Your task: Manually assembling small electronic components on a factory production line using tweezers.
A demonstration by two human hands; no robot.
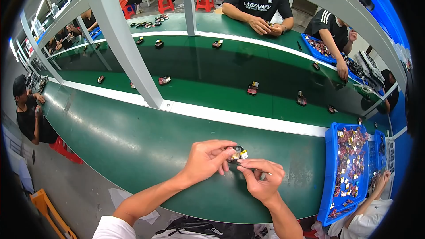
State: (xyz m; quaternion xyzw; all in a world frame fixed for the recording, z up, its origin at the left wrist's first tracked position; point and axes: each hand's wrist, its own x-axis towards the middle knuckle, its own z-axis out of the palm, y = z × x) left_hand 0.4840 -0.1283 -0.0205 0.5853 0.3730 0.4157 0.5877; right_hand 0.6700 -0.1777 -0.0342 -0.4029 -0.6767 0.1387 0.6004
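My left hand (206, 159) pinches a small dark part with gold and yellow bits (237, 153) above the green worktop (133, 141). My right hand (262, 178) meets it from the right, its fingertips on the same part, and a thin metal tool (264, 172) lies along its fingers. Both forearms come up from the lower edge.
A blue tray (330, 168) full of small red and gold parts sits to my right. A green conveyor belt (212, 71) carries several similar small parts beyond a white rail (248, 121). A grey frame post (128, 48) rises ahead. Other people sit opposite and at both sides.
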